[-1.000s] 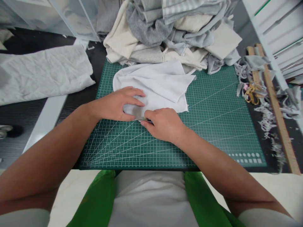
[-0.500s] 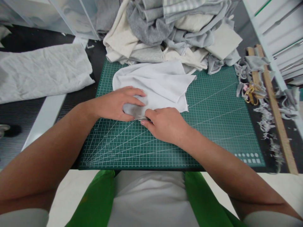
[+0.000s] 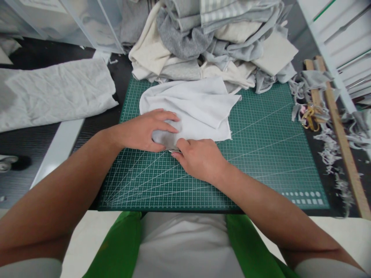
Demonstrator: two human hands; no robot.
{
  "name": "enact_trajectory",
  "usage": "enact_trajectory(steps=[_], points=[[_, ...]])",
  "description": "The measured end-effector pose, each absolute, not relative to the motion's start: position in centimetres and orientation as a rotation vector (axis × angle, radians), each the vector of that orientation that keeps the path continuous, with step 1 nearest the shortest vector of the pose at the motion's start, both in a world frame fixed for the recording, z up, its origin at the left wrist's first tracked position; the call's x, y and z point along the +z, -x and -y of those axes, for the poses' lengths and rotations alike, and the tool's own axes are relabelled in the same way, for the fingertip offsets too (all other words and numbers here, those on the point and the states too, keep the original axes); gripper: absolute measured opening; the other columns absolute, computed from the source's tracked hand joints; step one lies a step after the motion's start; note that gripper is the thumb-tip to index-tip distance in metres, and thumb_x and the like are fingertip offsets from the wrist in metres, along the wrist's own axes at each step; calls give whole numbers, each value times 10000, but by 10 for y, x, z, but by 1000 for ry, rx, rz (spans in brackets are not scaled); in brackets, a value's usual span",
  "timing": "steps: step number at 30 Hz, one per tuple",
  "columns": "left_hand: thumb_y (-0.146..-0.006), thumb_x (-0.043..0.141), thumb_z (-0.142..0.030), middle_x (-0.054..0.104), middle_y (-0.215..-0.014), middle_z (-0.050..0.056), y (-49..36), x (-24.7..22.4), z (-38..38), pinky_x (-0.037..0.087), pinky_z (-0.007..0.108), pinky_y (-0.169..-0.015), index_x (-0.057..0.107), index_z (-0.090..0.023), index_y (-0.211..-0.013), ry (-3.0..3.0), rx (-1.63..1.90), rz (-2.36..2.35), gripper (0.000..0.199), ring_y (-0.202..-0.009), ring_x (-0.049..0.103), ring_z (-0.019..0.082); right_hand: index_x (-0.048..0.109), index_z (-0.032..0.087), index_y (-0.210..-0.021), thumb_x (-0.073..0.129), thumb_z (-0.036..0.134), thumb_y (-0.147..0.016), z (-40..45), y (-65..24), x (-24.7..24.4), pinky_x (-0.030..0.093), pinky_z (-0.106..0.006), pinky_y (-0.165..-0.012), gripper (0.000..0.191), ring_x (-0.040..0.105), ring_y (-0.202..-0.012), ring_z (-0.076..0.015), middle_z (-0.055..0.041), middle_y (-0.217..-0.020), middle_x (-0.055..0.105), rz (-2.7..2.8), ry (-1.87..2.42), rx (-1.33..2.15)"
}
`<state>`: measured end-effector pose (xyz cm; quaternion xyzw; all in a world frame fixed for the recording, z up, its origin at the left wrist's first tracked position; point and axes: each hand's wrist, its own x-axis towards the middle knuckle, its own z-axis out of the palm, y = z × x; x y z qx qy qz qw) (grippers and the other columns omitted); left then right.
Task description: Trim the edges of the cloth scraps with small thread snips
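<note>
A white piece of cloth point(image 3: 199, 104) lies wrinkled on a green cutting mat point(image 3: 261, 154), its right edge frayed. Fingers apart, my left hand point(image 3: 147, 129) rests on the cloth's left part, with the thumb at the near edge. A greyish patch of fabric point(image 3: 166, 135) shows between that thumb and forefinger. My right hand point(image 3: 201, 158) is closed at the near edge of the cloth, pinching a thin metal tool point(image 3: 174, 151). Only a sliver of the tool shows near the left thumb; the rest is hidden in the hand, so its kind is unclear.
Behind the mat rises a heap of grey and cream fabric point(image 3: 185, 38). A folded pale cloth point(image 3: 58, 90) lies at left, below clear plastic bins point(image 3: 84, 23). Along the right edge are wooden strips point(image 3: 344, 143), gold-handled scissors point(image 3: 312, 117) and fabric scraps point(image 3: 327, 148).
The whole view has shifted slightly. Both hands keep nearly the same place on the cloth, and a little more of the metal tool shows at the right fingertips.
</note>
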<state>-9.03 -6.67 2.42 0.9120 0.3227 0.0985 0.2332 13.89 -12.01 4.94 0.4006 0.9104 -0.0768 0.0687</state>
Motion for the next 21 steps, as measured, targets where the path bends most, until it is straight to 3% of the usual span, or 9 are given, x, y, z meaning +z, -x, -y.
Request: enact_trajectory(steps=[13, 21], points=[[-778, 703, -382, 481, -1476, 44, 89, 26, 68, 285, 392, -1192, 634, -255, -1252, -2493, 274, -896, 495, -1405, 396, 257, 615, 201, -988, 345, 376, -1027, 121, -139, 45, 285, -301, -514, 324, 680, -646, -214, -50, -770, 731, -2865, -1140, -143], [-768, 705, -386, 476, -1481, 44, 89, 25, 67, 281, 395, -1199, 633, -260, -1263, -2491, 271, -894, 516, -1412, 388, 264, 618, 199, -983, 369, 371, -1021, 120, -137, 47, 285, -296, -523, 305, 676, -647, -201, -57, -780, 735, -2845, -1152, -162]])
